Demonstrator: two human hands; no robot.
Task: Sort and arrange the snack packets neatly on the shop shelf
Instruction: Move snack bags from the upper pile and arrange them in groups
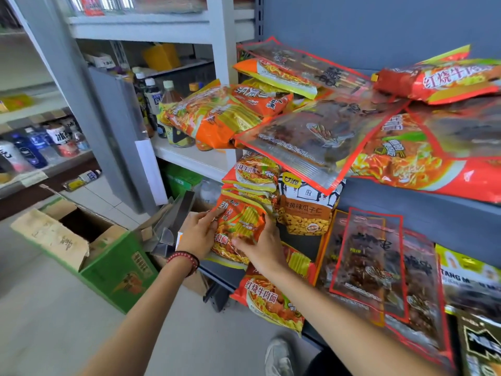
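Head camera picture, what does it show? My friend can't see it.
The left hand and right hand hold an orange noodle packet at the lower shelf. Orange packets and red-edged clear packets lie jumbled on the upper shelf; an open green box sits on the floor.

The held noodle packet (240,226), centre: 劲; lower packet (264,297) at six o'clock: 红烧牛肉面; seed bag (306,213): 蟹黄味瓜子仁; yellow packet (466,270), four o'clock: TANG.

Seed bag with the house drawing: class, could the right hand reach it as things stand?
Probably yes: the right hand sits just beside the seed bag, whose front is mostly uncovered, though it must first release the noodle packet.
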